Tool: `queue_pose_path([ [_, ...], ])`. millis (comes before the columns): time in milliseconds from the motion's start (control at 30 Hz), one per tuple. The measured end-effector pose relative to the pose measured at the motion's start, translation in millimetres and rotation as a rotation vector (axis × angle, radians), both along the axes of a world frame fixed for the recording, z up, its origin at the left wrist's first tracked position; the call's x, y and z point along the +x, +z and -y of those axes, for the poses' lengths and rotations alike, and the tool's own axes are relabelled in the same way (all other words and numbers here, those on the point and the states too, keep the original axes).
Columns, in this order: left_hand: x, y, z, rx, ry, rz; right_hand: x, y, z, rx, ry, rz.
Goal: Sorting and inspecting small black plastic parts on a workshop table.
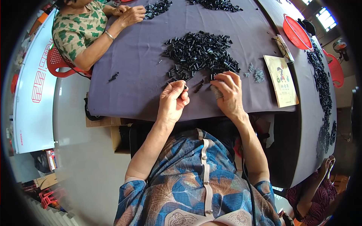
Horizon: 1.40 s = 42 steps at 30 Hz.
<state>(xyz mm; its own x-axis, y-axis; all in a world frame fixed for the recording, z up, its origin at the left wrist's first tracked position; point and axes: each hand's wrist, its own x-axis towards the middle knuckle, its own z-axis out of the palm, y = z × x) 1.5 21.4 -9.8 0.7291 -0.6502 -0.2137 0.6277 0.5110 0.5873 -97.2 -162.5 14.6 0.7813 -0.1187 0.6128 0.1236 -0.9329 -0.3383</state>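
My left hand point(173, 100) is above the table's near edge, thumb and fingers pinched on a small black cylindrical part point(185, 87). At the near right edge of a heap of small black cylindrical parts point(203, 51), my right hand point(229, 94) has its fingers curled, with a greyish wrap point(216, 92) around one digit. Black pieces lie right at its fingertips; whether one is gripped is hidden. Between my hands a few loose black parts point(198, 86) rest on the cloth.
Small clear pieces point(258, 75) and a yellowish booklet point(281, 81) lie right of the heap. A red basket point(297, 32) stands at far right, near more black parts point(322, 90). At far left a co-worker's hands point(132, 15) are beside another heap point(156, 9). Grey cloth point(124, 94) covers the table.
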Motion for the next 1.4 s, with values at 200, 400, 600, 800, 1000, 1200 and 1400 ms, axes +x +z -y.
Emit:
queue_pose_path([
  [200, 1, -1, -2, 0.009, 0.002, 0.017, -2, 9, 3, 0.014, -0.056, 0.024],
  [400, -1, 0, 0, 0.014, 0.001, 0.034, 14, 5, -9, 0.035, -0.038, -0.051],
  [600, -2, 2, 0, 0.03, 0.002, 0.036, 25, -4, -12, 0.032, -0.042, -0.119],
  [800, -4, 8, 3, 0.047, 0.034, 0.019, 23, 8, -13, 0.177, 0.023, 0.016],
  [1000, -6, 8, 2, 0.087, 0.043, 0.021, 3, 17, -33, 0.813, 0.245, -0.236],
  [1200, -9, 8, 6, 0.124, 0.05, 0.023, -1, 1, -53, 0.811, 0.267, -0.15],
  [1400, -11, 10, 7, 0.116, 0.065, 0.032, 1, -1, -60, 1.142, 0.265, -0.134],
])
